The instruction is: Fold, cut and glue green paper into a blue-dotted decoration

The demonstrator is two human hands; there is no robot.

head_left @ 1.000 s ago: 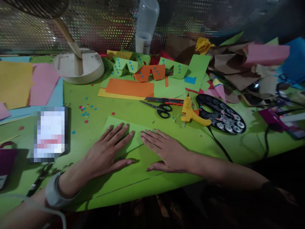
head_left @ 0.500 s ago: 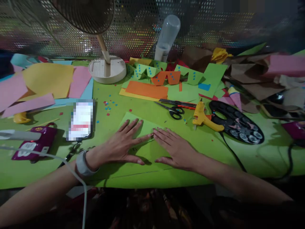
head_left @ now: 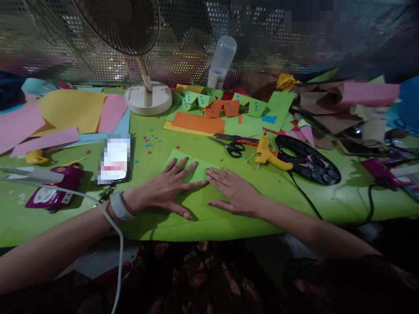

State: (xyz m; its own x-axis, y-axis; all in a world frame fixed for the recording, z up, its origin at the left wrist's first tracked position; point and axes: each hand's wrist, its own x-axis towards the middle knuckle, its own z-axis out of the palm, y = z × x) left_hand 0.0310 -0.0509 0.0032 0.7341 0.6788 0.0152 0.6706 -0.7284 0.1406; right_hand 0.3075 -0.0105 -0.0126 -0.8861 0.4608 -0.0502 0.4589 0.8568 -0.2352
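Note:
A light green sheet of paper (head_left: 200, 171) lies on the green tabletop (head_left: 216, 226), much of it covered by my hands. My left hand (head_left: 166, 187) rests flat on its left part with fingers spread and a grey band at the wrist. On the right part lies my right hand (head_left: 232, 189), palm down, fingers stretched out and thumb apart. The fingertips of my right hand come close to my left index finger. Neither hand holds anything. Beyond my right hand are black-handled scissors (head_left: 234, 148) and a yellow glue gun (head_left: 271, 156).
A black paint palette (head_left: 307, 161) sits at the right. To the left are a phone (head_left: 114, 159), a purple power strip (head_left: 55, 187) and a white cable (head_left: 121, 253). Behind stand a fan (head_left: 147, 98), a bottle (head_left: 222, 61), dotted paper cutouts (head_left: 225, 107) and coloured sheets (head_left: 72, 109).
The camera view has shifted slightly, bringing more of the right side into sight. Both hands stay flat on the green paper, with little change in their pose.

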